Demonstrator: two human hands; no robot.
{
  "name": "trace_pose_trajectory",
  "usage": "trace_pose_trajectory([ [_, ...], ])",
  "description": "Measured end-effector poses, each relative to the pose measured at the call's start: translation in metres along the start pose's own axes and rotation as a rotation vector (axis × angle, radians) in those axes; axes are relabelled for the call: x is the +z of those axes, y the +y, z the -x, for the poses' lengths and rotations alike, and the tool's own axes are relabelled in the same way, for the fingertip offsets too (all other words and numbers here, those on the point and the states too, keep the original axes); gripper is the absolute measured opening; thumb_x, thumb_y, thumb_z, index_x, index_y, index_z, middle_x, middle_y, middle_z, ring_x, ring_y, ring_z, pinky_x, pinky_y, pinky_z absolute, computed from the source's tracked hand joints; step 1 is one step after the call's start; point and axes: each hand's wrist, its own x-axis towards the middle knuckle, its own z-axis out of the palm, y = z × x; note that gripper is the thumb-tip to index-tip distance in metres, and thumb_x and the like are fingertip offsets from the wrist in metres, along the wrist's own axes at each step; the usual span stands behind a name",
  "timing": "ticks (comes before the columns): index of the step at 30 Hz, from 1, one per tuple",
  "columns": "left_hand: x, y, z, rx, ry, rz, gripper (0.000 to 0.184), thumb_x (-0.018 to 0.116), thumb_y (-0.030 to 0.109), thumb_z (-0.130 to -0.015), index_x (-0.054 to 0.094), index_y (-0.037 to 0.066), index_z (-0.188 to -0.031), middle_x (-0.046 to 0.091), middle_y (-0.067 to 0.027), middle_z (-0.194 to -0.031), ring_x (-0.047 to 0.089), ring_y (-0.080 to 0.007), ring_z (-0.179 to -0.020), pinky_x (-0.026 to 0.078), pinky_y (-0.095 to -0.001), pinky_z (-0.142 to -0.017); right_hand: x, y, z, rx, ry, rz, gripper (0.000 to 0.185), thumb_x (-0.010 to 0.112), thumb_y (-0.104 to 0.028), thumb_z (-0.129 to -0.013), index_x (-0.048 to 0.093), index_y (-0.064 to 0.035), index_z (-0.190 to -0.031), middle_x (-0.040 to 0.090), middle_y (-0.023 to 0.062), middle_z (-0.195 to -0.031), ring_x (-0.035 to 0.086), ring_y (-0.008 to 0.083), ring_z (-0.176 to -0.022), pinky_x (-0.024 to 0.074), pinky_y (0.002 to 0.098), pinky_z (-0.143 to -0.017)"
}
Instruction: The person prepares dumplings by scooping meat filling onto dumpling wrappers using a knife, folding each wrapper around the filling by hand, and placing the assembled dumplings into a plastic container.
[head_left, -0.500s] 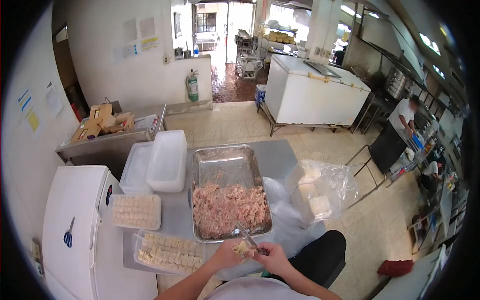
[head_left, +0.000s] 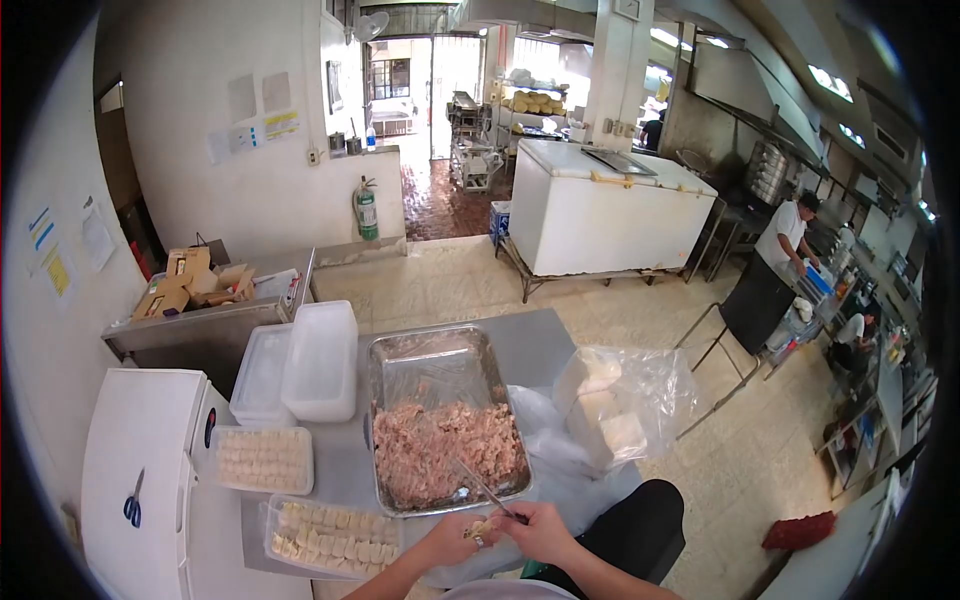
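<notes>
Near the table's front edge, my left hand (head_left: 460, 538) is closed around a small pale dumpling (head_left: 479, 530). Beside it, my right hand (head_left: 541, 531) grips a thin metal utensil (head_left: 487, 487), whose tip points up and left over the meat. Minced meat (head_left: 440, 448) fills the near part of a metal tray (head_left: 497, 375) lined with plastic film. To the left, one plastic container (head_left: 270, 540) holds rows of dumplings, and another (head_left: 308, 460) behind it holds more.
Empty white tubs (head_left: 322, 365) stand at the table's back left. A plastic bag (head_left: 650, 385) with pale blocks lies at the right. Scissors (head_left: 134, 500) rest on the white appliance (head_left: 145, 430). A white chest freezer (head_left: 590, 215) and two people (head_left: 785, 235) are farther off.
The view has tilted up, so the table and tray sit lower in the picture. Both hands remain close together, and the utensil still points toward the meat.
</notes>
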Motion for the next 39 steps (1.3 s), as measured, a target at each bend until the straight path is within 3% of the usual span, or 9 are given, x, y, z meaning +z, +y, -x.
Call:
trace_pose_trajectory([
  [5, 0.008, -0.023, 0.01, -0.158, 0.146, 0.196, 0.026, 0.069, 0.023, -0.095, 0.067, 0.002, -0.081, 0.064, -0.0006, -0.072, 0.055, -0.0106, -0.064, 0.047, -0.029, -0.06, -0.003, -0.004, -0.005, 0.016, 0.061, 0.004, 0.019, 0.068, -0.017, -0.096, 0.073, 0.0016, -0.096, 0.065, -0.0001, -0.075, 0.054, 0.006, -0.073, 0.0465, 0.0259, -0.066],
  [8, 0.004, -0.015, 0.023, -0.08, 0.21, 0.299, 0.024, 0.067, 0.022, -0.097, 0.067, 0.003, -0.081, 0.063, -0.0008, -0.071, 0.057, -0.0109, -0.062, 0.046, -0.0285, -0.058, 0.003, 0.003, -0.008, -0.034, -0.013, 0.146, 0.02, 0.067, -0.018, -0.096, 0.071, 0.0016, -0.093, 0.064, -0.0012, -0.074, 0.054, 0.006, -0.072, 0.0457, 0.0258, -0.065],
  [11, 0.002, -0.008, 0.033, -0.005, 0.314, 0.426, 0.028, 0.065, 0.023, -0.099, 0.066, 0.004, -0.079, 0.061, -0.0006, -0.067, 0.056, -0.0096, -0.061, 0.045, -0.0276, -0.056, 0.029, 0.038, -0.015, -0.049, -0.054, -0.02, 0.02, 0.066, -0.018, -0.096, 0.071, 0.0009, -0.091, 0.064, -0.0013, -0.074, 0.055, 0.007, -0.07, 0.0453, 0.0258, -0.064],
  [16, -0.008, -0.031, 0.063, -0.211, 0.499, 0.18, 0.028, 0.063, 0.02, -0.098, 0.066, 0.005, -0.075, 0.059, -0.0001, -0.064, 0.052, -0.011, -0.057, 0.041, -0.0279, -0.052, 0.062, 0.021, -0.008, 0.056, -0.2, -0.075, 0.015, 0.066, -0.013, -0.096, 0.071, 0.0017, -0.095, 0.066, 0.0011, -0.077, 0.058, 0.0079, -0.071, 0.0463, 0.0254, -0.065],
  [19, -0.012, -0.043, 0.086, -0.259, 0.647, 0.462, 0.03, 0.066, 0.024, -0.098, 0.066, 0.005, -0.075, 0.057, 0.0019, -0.062, 0.05, -0.0101, -0.056, 0.038, -0.028, -0.051, 0.073, 0.026, -0.011, 0.081, -0.275, -0.075, 0.016, 0.066, -0.012, -0.096, 0.071, 0.0033, -0.097, 0.067, 0.0017, -0.077, 0.058, 0.0073, -0.072, 0.0464, 0.0245, -0.066],
  [25, -0.054, -0.088, 0.151, -0.409, 1.117, 0.071, 0.039, 0.072, 0.038, -0.094, 0.067, 0.001, -0.08, 0.058, -0.0043, -0.064, 0.05, -0.0129, -0.061, 0.043, -0.0332, -0.058, 0.089, 0.026, -0.011, 0.093, -0.344, -0.032, 0.018, 0.066, -0.012, -0.096, 0.07, 0.0054, -0.099, 0.067, 0.0022, -0.076, 0.059, 0.007, -0.071, 0.0476, 0.0239, -0.066],
  [27, -0.084, -0.088, 0.18, -0.315, 1.287, -0.137, 0.034, 0.072, 0.032, -0.092, 0.068, -0.001, -0.091, 0.065, -0.0095, -0.073, 0.058, -0.0181, -0.065, 0.048, -0.0369, -0.064, 0.091, 0.024, -0.01, 0.099, -0.362, -0.02, 0.018, 0.066, -0.012, -0.096, 0.07, 0.0059, -0.099, 0.067, 0.0029, -0.077, 0.06, 0.0076, -0.071, 0.0486, 0.0243, -0.067],
  [29, -0.117, -0.087, 0.214, -0.627, 1.153, 0.013, 0.03, 0.07, 0.025, -0.091, 0.066, -0.003, -0.099, 0.068, -0.0132, -0.08, 0.064, -0.0229, -0.071, 0.05, -0.039, -0.068, 0.091, 0.025, -0.008, 0.101, -0.368, -0.019, 0.018, 0.066, -0.011, -0.096, 0.07, 0.0065, -0.099, 0.068, 0.0036, -0.078, 0.061, 0.0081, -0.072, 0.0495, 0.0246, -0.067],
  [39, -0.183, -0.126, 0.214, -0.892, 0.846, -0.592, 0.042, 0.074, 0.034, -0.085, 0.072, -0.007, -0.093, 0.07, -0.0301, -0.095, 0.068, -0.0448, -0.091, 0.054, -0.0471, -0.081, 0.09, 0.032, 0.001, 0.101, -0.357, -0.035, 0.018, 0.066, -0.009, -0.095, 0.07, 0.0072, -0.101, 0.067, 0.0038, -0.079, 0.062, 0.0095, -0.073, 0.0491, 0.0249, -0.067],
])
